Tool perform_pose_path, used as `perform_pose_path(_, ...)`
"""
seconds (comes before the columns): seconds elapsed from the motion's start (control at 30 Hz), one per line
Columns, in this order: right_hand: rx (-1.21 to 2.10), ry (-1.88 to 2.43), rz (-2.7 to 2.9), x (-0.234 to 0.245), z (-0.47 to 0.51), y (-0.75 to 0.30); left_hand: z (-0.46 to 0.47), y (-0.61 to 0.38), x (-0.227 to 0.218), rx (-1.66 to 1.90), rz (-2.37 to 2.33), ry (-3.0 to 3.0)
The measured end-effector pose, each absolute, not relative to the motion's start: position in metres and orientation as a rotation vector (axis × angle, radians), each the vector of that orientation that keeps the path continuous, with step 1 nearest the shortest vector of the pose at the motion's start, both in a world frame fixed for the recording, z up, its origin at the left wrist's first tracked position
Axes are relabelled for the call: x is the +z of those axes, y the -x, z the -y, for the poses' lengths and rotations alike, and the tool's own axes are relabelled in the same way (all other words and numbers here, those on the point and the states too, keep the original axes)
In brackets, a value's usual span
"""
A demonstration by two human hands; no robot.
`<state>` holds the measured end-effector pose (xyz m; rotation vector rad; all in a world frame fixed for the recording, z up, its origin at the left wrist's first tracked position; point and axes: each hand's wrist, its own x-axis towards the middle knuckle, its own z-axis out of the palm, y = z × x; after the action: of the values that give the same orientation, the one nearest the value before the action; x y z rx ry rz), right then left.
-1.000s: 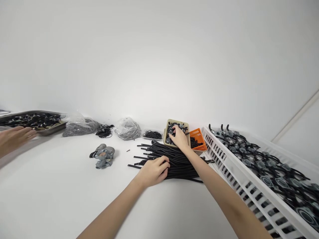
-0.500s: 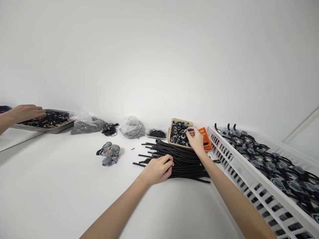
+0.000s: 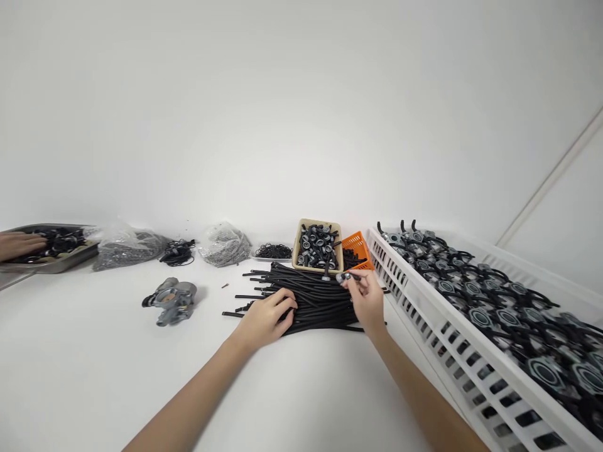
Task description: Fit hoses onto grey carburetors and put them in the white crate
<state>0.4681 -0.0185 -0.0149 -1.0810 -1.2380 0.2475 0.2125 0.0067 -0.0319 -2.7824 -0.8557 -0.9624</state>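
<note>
Across the white surface [image 3: 127, 383], nearest: left hand [image 3: 267, 317] lies on a bundle of black tubes [image 3: 320, 304], fingers curled; whether they grip any tube cannot be determined. Right hand [image 3: 367, 301] is over the right part of the bundle, fingers pinching a small fitting [image 3: 343, 277] with a grey end, near side of the beige basket. To the left, well apart from both hands: grey metal part [image 3: 170, 300]. To the right: white crate [image 3: 475, 346], slotted wall, filled with metal assemblies [image 3: 480, 317] bearing black tubing. Behind the bundle: beige basket [image 3: 296, 251] of similar fittings; orange basket [image 3: 354, 240] just beside it, black pieces inside. Leftward along the wall [image 3: 301, 113]: shallow tray of thin black loops [image 3: 273, 251], two clear plastic bags [image 3: 225, 245] with a black tangle [image 3: 178, 252] between, then metal tray [image 3: 78, 257] with a co-worker's hand [image 3: 21, 243] over its contents
</note>
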Motion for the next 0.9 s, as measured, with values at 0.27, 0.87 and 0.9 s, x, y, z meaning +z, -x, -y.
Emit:
perform_pose_path(0.27, -0.146, 1.08, 1.792, -0.026, 0.036, -0.45, -0.006, -0.208, -0.025, -0.965, 0.908, 2.8)
perform_pose_path(0.87, -0.208, 1.082, 1.773, -0.032, 0.026, -0.46, 0.043, -0.036, -0.016, -0.409, 2.427, 1.94)
perform_pose_path(0.9, -0.209, 1.082, 1.776, -0.033, 0.026, -0.46, 0.041, -0.029, -0.018, -0.376, 2.45, 1.923)
